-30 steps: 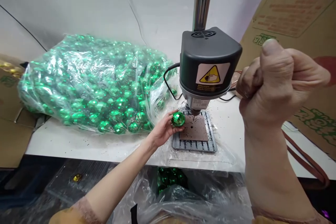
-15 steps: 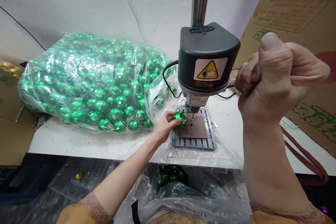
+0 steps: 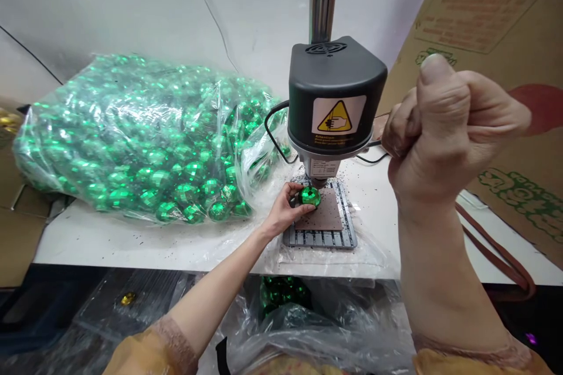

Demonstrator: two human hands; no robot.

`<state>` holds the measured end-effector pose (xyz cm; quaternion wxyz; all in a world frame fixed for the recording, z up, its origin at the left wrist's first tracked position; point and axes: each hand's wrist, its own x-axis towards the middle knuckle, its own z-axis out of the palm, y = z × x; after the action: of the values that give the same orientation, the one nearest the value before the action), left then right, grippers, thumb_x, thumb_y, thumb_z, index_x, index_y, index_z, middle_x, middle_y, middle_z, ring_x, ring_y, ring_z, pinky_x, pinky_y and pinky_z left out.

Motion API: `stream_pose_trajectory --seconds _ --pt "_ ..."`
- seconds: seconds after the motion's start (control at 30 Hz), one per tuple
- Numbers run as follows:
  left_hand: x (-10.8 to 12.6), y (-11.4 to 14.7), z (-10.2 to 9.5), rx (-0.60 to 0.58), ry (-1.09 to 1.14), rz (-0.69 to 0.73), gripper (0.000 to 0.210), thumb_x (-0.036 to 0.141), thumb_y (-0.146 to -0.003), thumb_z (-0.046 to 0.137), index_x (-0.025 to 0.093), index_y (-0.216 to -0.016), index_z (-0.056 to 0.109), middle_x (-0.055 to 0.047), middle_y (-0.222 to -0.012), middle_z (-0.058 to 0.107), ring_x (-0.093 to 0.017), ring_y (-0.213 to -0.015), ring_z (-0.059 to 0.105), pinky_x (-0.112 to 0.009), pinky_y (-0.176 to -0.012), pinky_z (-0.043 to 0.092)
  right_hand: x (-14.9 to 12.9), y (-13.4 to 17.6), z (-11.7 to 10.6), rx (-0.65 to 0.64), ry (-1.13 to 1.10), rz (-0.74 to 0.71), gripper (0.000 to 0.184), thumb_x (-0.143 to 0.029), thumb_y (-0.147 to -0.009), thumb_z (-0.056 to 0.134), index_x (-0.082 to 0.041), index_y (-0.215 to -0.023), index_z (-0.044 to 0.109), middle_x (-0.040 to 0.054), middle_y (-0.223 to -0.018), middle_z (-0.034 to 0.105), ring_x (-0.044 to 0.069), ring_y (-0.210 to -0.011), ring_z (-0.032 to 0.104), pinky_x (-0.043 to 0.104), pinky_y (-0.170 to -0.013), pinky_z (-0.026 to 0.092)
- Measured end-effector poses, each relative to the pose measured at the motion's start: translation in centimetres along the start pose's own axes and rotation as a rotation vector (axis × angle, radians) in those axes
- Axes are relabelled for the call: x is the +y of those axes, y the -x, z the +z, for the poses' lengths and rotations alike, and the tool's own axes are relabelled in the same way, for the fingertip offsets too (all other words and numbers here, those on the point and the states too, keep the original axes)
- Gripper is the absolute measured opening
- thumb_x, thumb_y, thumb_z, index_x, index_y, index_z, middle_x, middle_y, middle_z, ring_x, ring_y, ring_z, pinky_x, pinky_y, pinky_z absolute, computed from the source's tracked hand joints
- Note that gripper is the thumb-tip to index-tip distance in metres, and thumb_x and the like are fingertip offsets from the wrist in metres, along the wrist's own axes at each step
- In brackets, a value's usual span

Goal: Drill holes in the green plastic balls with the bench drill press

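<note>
A shiny green faceted ball [image 3: 310, 195] is pinched between the thumb and fingers of my left hand [image 3: 285, 208]. It sits right under the chuck [image 3: 317, 183] of a small bench drill press [image 3: 336, 94], over a brown board [image 3: 323, 217] on the slotted metal base [image 3: 321, 239]. Whether the bit touches the ball cannot be made out. My right hand [image 3: 444, 123] is raised, closed in a fist to the right of the drill head; whatever its fingers wrap round is hidden.
A large clear bag of green balls [image 3: 145, 140] lies on the white table [image 3: 145, 240] at left. Cardboard boxes [image 3: 497, 94] stand on both sides. Dark shavings dot the surface. Below the edge, green balls [image 3: 284, 296] show in clear plastic, and a brown strap [image 3: 501, 255] hangs at right.
My left hand has moved the green ball rightward over the board, from beside the chuck to beneath it. My right fist keeps its place beside the drill head. The view has shifted slightly.
</note>
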<state>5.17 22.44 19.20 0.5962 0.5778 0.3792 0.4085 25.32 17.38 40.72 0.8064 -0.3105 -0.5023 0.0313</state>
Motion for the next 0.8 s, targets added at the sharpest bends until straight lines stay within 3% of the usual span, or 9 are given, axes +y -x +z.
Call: stream_pose_trajectory --seconds 0.17,0.33,0.5,0.7,0.8 --pt "-0.4 0.1 0.6 -0.027 -0.033 0.059 0.076 0.053 -0.068 0.116 0.024 -0.125 0.075 -0.010 -0.130 0.084 -0.034 -0.130 0.078 -0.048 -0.118 0.059 0.1 0.0 0.1 0.008 -0.021 -0.009 0.058 -0.023 -0.106 0.072 -0.025 -0.060 0.036 -0.0081 -0.048 0.031 0.010 -0.044 0.037 0.036 -0.050 0.029" --pt "-1.5 0.8 1.6 -0.056 -0.059 0.091 0.075 0.054 -0.074 0.112 0.026 -0.133 0.075 -0.011 -0.135 0.082 -0.036 -0.133 0.077 -0.053 -0.123 0.059 -0.2 0.1 0.1 -0.015 0.011 -0.001 0.058 -0.021 -0.111 0.066 -0.022 -0.062 0.035 -0.0081 -0.052 0.033 0.005 -0.048 0.037 0.030 -0.055 0.029" --pt "-2.2 1.4 2.0 -0.068 -0.080 0.129 0.075 0.055 -0.081 0.108 0.025 -0.139 0.070 -0.015 -0.146 0.078 -0.039 -0.146 0.072 -0.059 -0.132 0.054 -0.1 0.0 0.0 -0.003 0.001 0.014 0.059 -0.023 -0.108 0.070 -0.024 -0.060 0.035 -0.0080 -0.049 0.035 0.007 -0.047 0.034 0.035 -0.052 0.027" --pt "-1.9 1.5 1.7 -0.077 -0.186 0.141 0.071 0.058 -0.089 0.102 0.025 -0.142 0.070 -0.016 -0.151 0.076 -0.040 -0.146 0.072 -0.058 -0.132 0.054 0.2 -0.1 -0.1 0.005 0.014 0.024 0.066 -0.041 -0.106 0.081 -0.027 -0.060 0.036 -0.0075 -0.048 0.033 0.011 -0.045 0.036 0.038 -0.051 0.029" --pt "-1.9 1.4 1.6 -0.078 -0.213 0.141 0.070 0.058 -0.090 0.101 0.026 -0.144 0.070 -0.014 -0.143 0.079 -0.039 -0.139 0.075 -0.056 -0.126 0.058 0.2 -0.1 -0.1 0.000 0.038 0.017 0.068 -0.044 -0.106 0.081 -0.027 -0.060 0.034 -0.0066 -0.048 0.033 0.011 -0.045 0.035 0.039 -0.050 0.029"
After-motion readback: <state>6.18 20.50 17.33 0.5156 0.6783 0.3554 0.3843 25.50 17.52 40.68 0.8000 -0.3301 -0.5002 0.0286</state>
